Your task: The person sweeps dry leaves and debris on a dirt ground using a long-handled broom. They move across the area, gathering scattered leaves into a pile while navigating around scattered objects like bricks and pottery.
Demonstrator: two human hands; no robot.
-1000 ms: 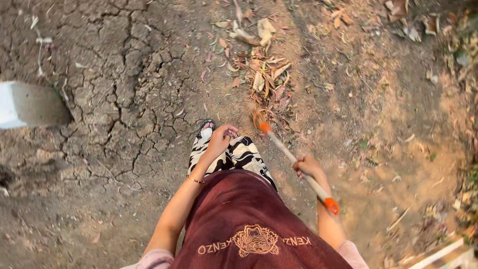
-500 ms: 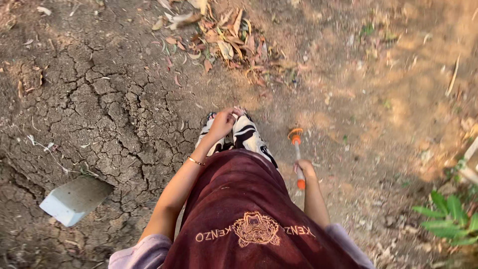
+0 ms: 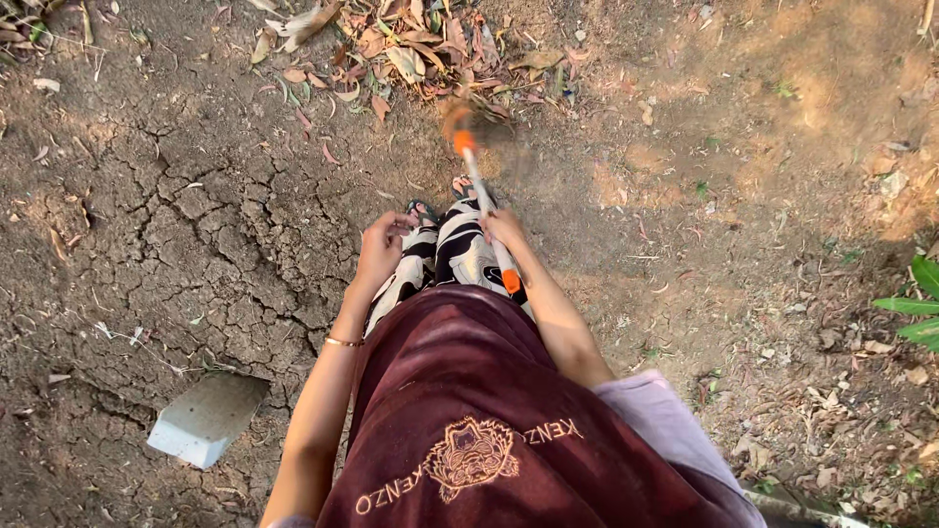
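Gripping a white broom handle point(image 3: 481, 207) with orange ends, the right hand point(image 3: 503, 227) is wrapping its fingers around the shaft just above the lower orange cap. The handle is slanting forward over the striped trousers point(image 3: 445, 256), and its blurred brush head point(image 3: 460, 119) is hovering at the edge of a pile of dry leaves point(image 3: 411, 49) on the cracked earth point(image 3: 176, 215). The left hand point(image 3: 380, 249) is hanging just beside the left thigh, fingers loosely curled and holding nothing, a thin bangle point(image 3: 343, 341) showing at the wrist. A pale concrete block point(image 3: 205, 418) is lying well apart at lower left, and green leaves point(image 3: 915, 308) are poking in at the right edge.
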